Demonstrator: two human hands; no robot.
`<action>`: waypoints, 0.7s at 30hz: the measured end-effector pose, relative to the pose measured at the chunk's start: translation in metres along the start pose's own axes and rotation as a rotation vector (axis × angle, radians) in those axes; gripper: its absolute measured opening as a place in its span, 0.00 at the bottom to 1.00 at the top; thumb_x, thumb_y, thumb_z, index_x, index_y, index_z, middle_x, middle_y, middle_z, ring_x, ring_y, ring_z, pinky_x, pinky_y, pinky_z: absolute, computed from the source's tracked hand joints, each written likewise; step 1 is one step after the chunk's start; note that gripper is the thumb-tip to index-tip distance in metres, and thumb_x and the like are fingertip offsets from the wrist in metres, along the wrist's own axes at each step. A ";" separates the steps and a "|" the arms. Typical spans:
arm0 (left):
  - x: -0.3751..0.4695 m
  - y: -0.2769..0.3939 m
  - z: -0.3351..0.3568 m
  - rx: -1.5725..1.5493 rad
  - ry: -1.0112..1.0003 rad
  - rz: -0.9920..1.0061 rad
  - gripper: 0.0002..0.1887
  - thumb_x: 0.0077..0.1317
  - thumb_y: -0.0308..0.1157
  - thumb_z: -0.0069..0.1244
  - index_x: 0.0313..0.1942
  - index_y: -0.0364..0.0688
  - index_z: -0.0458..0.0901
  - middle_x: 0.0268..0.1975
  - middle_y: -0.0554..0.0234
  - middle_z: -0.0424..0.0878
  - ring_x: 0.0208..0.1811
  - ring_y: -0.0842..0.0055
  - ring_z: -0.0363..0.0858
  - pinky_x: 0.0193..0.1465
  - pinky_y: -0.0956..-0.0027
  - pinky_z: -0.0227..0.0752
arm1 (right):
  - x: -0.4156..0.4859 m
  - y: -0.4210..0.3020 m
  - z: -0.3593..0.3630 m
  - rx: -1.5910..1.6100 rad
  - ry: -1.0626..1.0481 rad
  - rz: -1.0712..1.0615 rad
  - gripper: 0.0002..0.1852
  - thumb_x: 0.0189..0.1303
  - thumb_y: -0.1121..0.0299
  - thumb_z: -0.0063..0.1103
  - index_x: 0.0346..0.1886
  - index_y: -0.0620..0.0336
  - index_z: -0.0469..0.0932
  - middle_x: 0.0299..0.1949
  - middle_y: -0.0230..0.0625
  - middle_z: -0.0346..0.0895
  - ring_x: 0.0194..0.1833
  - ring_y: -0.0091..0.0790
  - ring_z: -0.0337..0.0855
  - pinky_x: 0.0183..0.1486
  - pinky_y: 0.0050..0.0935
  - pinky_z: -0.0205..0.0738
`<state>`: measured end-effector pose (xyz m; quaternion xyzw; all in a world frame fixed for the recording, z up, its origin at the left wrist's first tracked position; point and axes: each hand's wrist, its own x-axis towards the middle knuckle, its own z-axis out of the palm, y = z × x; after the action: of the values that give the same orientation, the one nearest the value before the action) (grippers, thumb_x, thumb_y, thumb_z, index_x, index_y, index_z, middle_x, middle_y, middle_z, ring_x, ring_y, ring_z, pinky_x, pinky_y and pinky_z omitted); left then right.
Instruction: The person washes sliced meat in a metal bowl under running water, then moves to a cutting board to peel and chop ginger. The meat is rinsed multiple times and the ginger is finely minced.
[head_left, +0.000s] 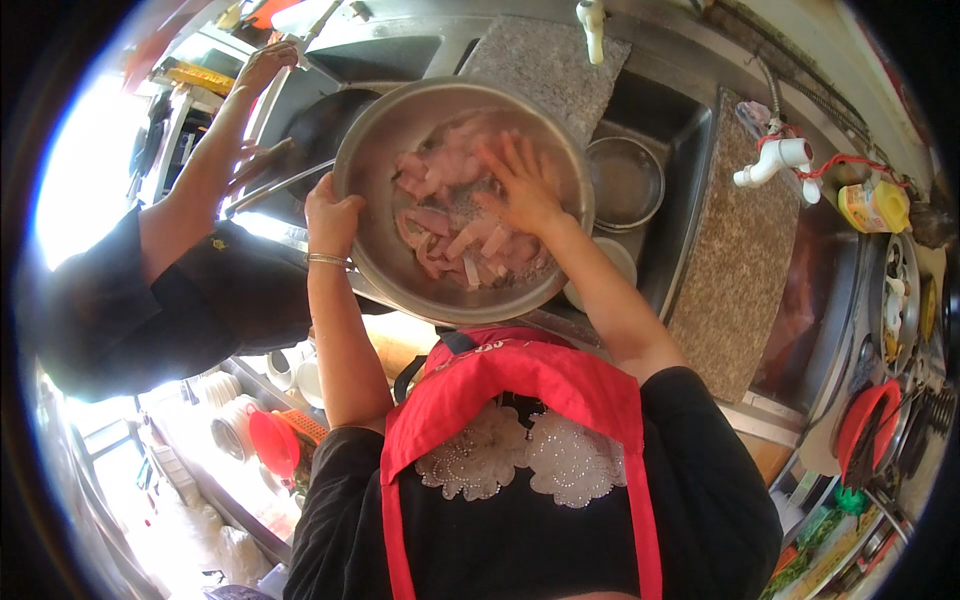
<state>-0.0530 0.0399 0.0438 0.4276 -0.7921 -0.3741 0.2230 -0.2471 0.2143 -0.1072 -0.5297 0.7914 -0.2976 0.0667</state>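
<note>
A wide stainless steel bowl (375, 247) is held over the sink counter in front of me. Pieces of pale pink raw meat or fish (442, 240) lie in it in cloudy liquid. My left hand (332, 217) grips the bowl's left rim, thumb on the inside. My right hand (529, 184) is inside the bowl at the right, fingers spread and resting on or just over the pieces. Whether its fingertips hold any piece cannot be made out.
A co-worker's arm (199, 172) reaches in from the left, beside a dark wok (322, 127). A metal pot (626, 184) stands in the sink (694, 127) at right. Stone slabs (739, 277) bridge the sinks. A white tap (776, 161) juts out near a yellow bottle (874, 206).
</note>
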 end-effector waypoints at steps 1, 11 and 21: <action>0.001 -0.003 0.000 0.006 -0.001 0.001 0.17 0.44 0.21 0.50 0.39 0.32 0.81 0.33 0.52 0.85 0.36 0.69 0.83 0.43 0.69 0.73 | 0.000 0.000 0.001 0.005 0.005 -0.003 0.40 0.57 0.41 0.53 0.71 0.35 0.52 0.75 0.42 0.35 0.74 0.55 0.35 0.69 0.59 0.34; 0.004 0.002 0.001 -0.027 -0.021 0.008 0.16 0.50 0.22 0.51 0.43 0.34 0.80 0.36 0.63 0.84 0.35 0.79 0.80 0.41 0.74 0.72 | 0.001 -0.001 -0.001 -0.007 -0.001 0.002 0.39 0.58 0.40 0.51 0.72 0.37 0.52 0.75 0.44 0.34 0.74 0.55 0.35 0.70 0.56 0.34; 0.005 0.011 0.004 -0.150 -0.028 -0.014 0.10 0.49 0.23 0.55 0.34 0.32 0.80 0.29 0.62 0.82 0.29 0.82 0.75 0.35 0.75 0.70 | 0.000 0.002 0.005 0.080 0.051 -0.003 0.40 0.57 0.36 0.48 0.72 0.34 0.51 0.75 0.41 0.34 0.74 0.55 0.34 0.70 0.57 0.29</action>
<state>-0.0643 0.0411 0.0504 0.4100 -0.7617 -0.4400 0.2410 -0.2465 0.2131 -0.1128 -0.5199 0.7796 -0.3426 0.0670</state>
